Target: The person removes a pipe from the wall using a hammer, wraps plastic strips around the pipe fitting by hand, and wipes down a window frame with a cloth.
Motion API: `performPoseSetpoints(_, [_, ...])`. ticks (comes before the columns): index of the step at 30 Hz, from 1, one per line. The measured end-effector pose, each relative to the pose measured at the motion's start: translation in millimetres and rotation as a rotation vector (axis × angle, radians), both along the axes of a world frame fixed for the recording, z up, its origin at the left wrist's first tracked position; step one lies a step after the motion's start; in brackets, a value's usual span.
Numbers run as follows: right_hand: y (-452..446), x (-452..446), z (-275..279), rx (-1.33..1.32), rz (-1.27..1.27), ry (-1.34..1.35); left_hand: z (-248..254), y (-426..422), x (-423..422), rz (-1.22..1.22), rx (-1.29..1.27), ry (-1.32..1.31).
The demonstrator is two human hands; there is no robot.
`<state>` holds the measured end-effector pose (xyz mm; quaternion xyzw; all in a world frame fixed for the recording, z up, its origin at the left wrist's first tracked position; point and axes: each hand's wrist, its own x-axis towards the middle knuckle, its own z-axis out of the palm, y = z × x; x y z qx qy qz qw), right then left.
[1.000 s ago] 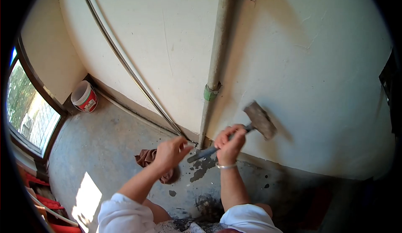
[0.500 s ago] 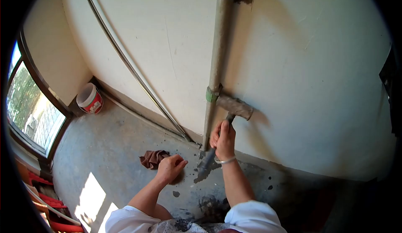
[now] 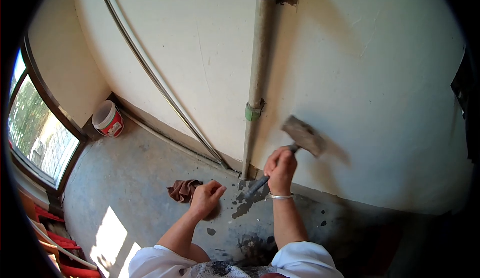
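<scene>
My right hand (image 3: 281, 170) is wrapped round the dark handle of a hammer (image 3: 306, 136), whose heavy, worn head is raised near the white wall, right of the vertical pipe. The handle's lower end sticks out below the fist. A bracelet circles that wrist. Over the floor, my left hand (image 3: 206, 198) has its fingers curled together; whether anything is between them is hidden. A crumpled brown cloth (image 3: 183, 190) lies on the floor just beyond it, partly covered by the hand.
A vertical pipe (image 3: 258, 63) with a green joint (image 3: 253, 111) runs down the wall. A thin metal pipe (image 3: 150, 73) curves down at the left. A white and red bucket (image 3: 108, 120) stands in the corner beside a window (image 3: 42, 128). Dark wet patches mark the floor.
The hammer head swung left to beside the green joint, then back right, away from the pipe. My left hand drew in slightly and its fingers curled more closely.
</scene>
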<state>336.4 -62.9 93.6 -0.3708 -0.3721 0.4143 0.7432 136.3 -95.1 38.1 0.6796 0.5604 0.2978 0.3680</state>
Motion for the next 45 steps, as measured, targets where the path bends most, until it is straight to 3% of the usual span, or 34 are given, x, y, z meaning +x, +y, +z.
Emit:
performPoseSetpoints(3, [4.6, -6.7, 15.0, 0.128, -0.152, 0.285, -0.1, 5.9, -4.7, 0.06, -0.019, -0.1])
performPoseSetpoints(6, [26.6, -25.1, 3.0, -0.108, 0.177, 0.084, -9.6, 4.8, -3.6, 0.088, -0.039, -0.142])
performPoseSetpoints(7, [19.5, -20.6, 8.0, -0.138, 0.174, 0.196, -10.3, 9.0, -1.2, 0.093, -0.043, -0.167])
performPoseSetpoints(10, [9.6, -11.6, 6.6, -0.135, 0.104, -0.002, -11.9, 9.9, -0.5, 0.114, -0.042, -0.158])
performPoseSetpoints(13, [2.1, -12.0, 10.5, 0.069, -0.097, 0.249, -13.8, 13.2, -11.3, 0.139, -0.057, -0.166])
performPoseSetpoints(16, [15.7, -28.9, 9.0, -0.104, -0.044, 0.317, -14.8, 14.3, -15.3, 0.197, -0.075, -0.2])
performPoseSetpoints(17, [23.9, -34.9, -0.6, -0.095, 0.139, 0.104, -23.4, 13.5, -15.4, 0.179, -0.059, -0.189])
performPoseSetpoints(18, [20.8, -28.4, -0.2, -0.169, 0.153, 0.29, -23.3, 15.2, -14.4, 0.155, -0.035, -0.177])
performPoseSetpoints(20, [14.4, -13.9, -7.7, -0.145, 0.109, -0.055, -19.6, 16.6, -11.6, 0.134, -0.018, -0.131])
performPoseSetpoints(21, [7.1, -13.7, -10.7, -0.158, 0.1, -0.047, -19.1, 12.8, -12.0, 0.107, -0.022, -0.078])
performPoseSetpoints(26, [9.2, -16.6, 3.4, 0.028, -0.114, 0.377, -25.6, 18.2, -27.9, 0.132, -0.052, -0.152])
performPoseSetpoints(28, [30.4, -31.5, -4.6, -0.122, 0.078, -0.008, -28.5, 18.3, -29.5, 0.132, -0.045, -0.112])
performPoseSetpoints(29, [27.1, -27.0, -2.9, -0.129, 0.113, 0.185, -28.2, 18.0, -28.6, 0.122, -0.044, -0.109])
performPoseSetpoints(30, [29.0, -19.3, -3.6, -0.12, 0.113, 0.179, -29.5, 18.8, -25.7, 0.102, -0.063, -0.079])
performPoseSetpoints(32, [18.8, -10.2, -18.7, -0.06, 0.038, -0.12, -29.8, 12.9, -29.6, 0.074, -0.109, -0.028])
performPoseSetpoints(37, [7.3, -17.4, 9.1, 0.057, -0.227, 0.224, -31.1, 21.7, -36.1, 0.102, -0.037, -0.091])
performPoseSetpoints(40, [24.9, -40.2, -3.6, -0.036, 0.074, -0.002, -31.2, 19.7, -27.9, 0.094, -0.042, -0.079])
performPoseSetpoints(45, [7.4, -15.3, 5.9, 0.039, 0.012, 0.152, -33.8, 22.8, -25.8, 0.08, -0.03, -0.068])
